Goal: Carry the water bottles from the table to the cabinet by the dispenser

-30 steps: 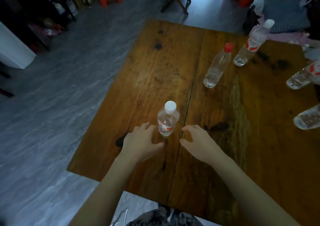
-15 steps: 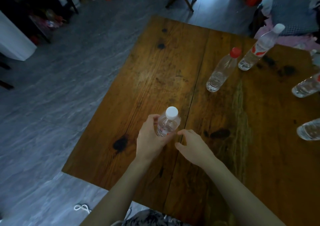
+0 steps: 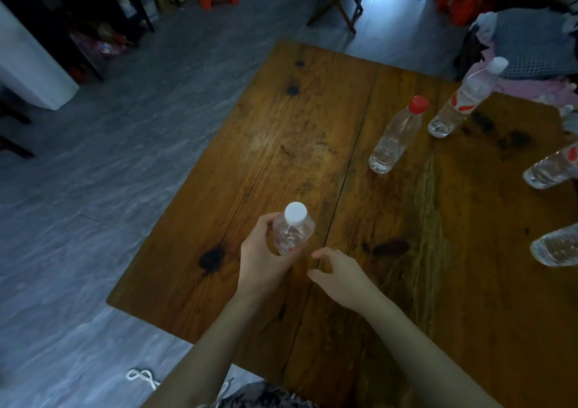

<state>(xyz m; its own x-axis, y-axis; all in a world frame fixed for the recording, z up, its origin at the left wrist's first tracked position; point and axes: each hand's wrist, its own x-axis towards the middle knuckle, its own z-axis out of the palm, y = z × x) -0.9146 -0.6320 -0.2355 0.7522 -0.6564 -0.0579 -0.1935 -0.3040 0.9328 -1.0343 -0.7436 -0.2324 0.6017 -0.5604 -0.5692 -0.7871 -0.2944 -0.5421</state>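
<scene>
1. Wrapped around a white-capped bottle (image 3: 293, 232), the left hand (image 3: 264, 260) grips it upright at the near-left part of the wooden table (image 3: 281, 132).
2. Just right of it, the right hand (image 3: 339, 274) hovers with loosely curled fingers, holding nothing.
3. Far right, a red-capped bottle (image 3: 395, 135) stands beside a labelled bottle (image 3: 466, 98); two more bottles (image 3: 552, 170) sit at the right edge.

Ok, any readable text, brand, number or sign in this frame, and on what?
None can be read.
Tall white-capped bottle: red and white label, print too blurred.
Held bottle in left hand: red label edge, no print legible.
Bottle at right edge: red patch only.
</scene>
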